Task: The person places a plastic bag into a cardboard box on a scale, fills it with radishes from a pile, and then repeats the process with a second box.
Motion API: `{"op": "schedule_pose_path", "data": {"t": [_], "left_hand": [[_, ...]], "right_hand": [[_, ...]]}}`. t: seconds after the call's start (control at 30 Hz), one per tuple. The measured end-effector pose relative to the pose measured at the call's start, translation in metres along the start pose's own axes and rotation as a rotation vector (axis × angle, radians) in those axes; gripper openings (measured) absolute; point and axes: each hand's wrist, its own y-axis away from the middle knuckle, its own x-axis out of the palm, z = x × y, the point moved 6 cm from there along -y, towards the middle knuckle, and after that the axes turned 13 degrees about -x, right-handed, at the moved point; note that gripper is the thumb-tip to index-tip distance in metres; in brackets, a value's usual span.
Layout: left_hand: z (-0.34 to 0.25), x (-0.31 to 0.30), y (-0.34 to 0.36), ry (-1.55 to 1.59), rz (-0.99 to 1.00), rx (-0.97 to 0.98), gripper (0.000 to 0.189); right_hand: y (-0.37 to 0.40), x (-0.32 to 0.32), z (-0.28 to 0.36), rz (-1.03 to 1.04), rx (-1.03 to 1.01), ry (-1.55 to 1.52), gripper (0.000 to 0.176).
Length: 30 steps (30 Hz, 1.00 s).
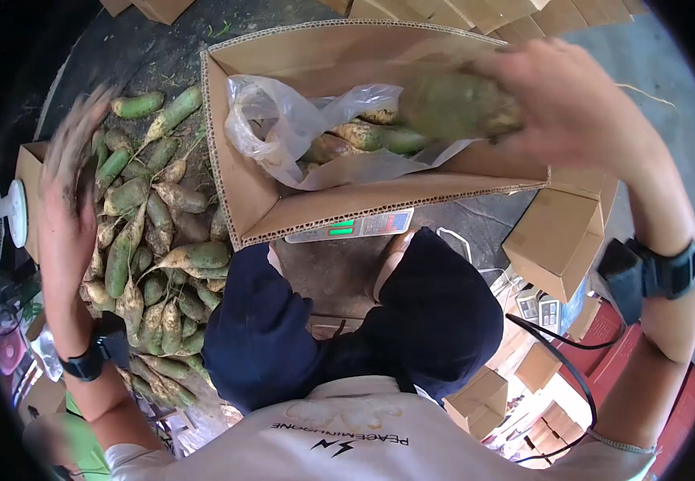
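My right hand point(552, 108) is closed around a thick green radish point(455, 104), both smeared by motion, over the right part of an open cardboard box point(379, 200). Inside the box, a clear plastic bag point(271, 120) lies bunched open with several soil-marked radishes point(363, 136) in it. On the far left, my left hand point(70, 172) is raised with its fingers stretched out, dirty and holding nothing that I can see. Beside it, a heap of green and pale radishes point(159, 240) covers the floor.
Under the box's near edge, a digital scale point(351, 226) shows a lit green display. Another cardboard box point(560, 232) stands at right, near a black cable point(572, 369). A white fan point(14, 210) is at far left; a person in green point(83, 445) is at lower left.
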Motion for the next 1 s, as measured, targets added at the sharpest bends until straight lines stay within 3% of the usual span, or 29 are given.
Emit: {"op": "schedule_pose_path", "data": {"t": [0.03,0.1,0.13,0.2,0.3,0.4,0.43,0.53,0.6,0.63,0.7,0.77,0.83,0.93,1.0], "left_hand": [[-0.035,-0.01,-0.015,-0.001,0.024,0.133,0.038],[-0.094,-0.005,-0.03,-0.001,0.284,0.419,0.034],[-0.111,0.012,-0.032,0.21,0.366,0.538,0.026],[-0.152,0.05,-0.031,0.016,0.568,0.763,0.026],[-0.152,0.114,-0.031,-0.575,0.985,0.663,0.031],[-0.144,0.127,-0.041,-0.884,0.804,0.739,0.035],[-0.137,0.125,-0.045,-0.842,0.702,0.658,0.025],[-0.129,0.106,-0.04,-0.646,0.595,0.526,0.019],[-0.135,0.089,-0.032,-0.65,0.494,0.576,0.019],[-0.137,0.083,-0.029,-0.651,0.445,0.603,0.019],[-0.133,0.084,-0.026,-0.564,0.462,0.47,0.02],[-0.136,0.08,-0.022,-0.548,0.419,0.452,0.021],[-0.144,0.069,-0.02,-0.601,0.311,0.533,0.021],[-0.132,0.071,-0.019,-0.469,0.584,0.367,0.022],[-0.127,0.073,-0.016,-0.45,0.528,0.416,0.022]], "right_hand": [[-0.009,0.018,-0.005,0.039,-0.007,0.02,0.054],[-0.032,0.049,-0.012,0.198,0.071,0.038,0.049],[-0.045,0.061,-0.011,0.279,0.088,0.037,0.049],[-0.067,0.086,-0.011,0.442,0.118,0.034,0.048],[-0.086,0.118,-0.015,0.506,0.075,0.048,0.046],[-0.091,0.133,-0.021,0.506,0.046,0.024,0.047],[-0.089,0.136,-0.022,0.494,0.056,0.008,0.047],[-0.087,0.135,-0.025,0.453,0.085,-0.02,0.049],[-0.09,0.136,-0.026,0.423,0.089,-0.044,0.052],[-0.095,0.135,-0.024,0.382,0.066,-0.113,0.057],[-0.105,0.139,-0.022,0.302,0.017,-0.256,0.066],[-0.111,0.163,-0.021,-0.063,-0.075,-0.04,0.076],[-0.11,0.16,-0.016,-0.119,-0.044,0.07,0.083],[-0.1,0.153,-0.024,0.426,-0.052,-0.196,0.073],[-0.079,0.126,-0.016,0.375,-0.05,-0.341,0.051]]}}
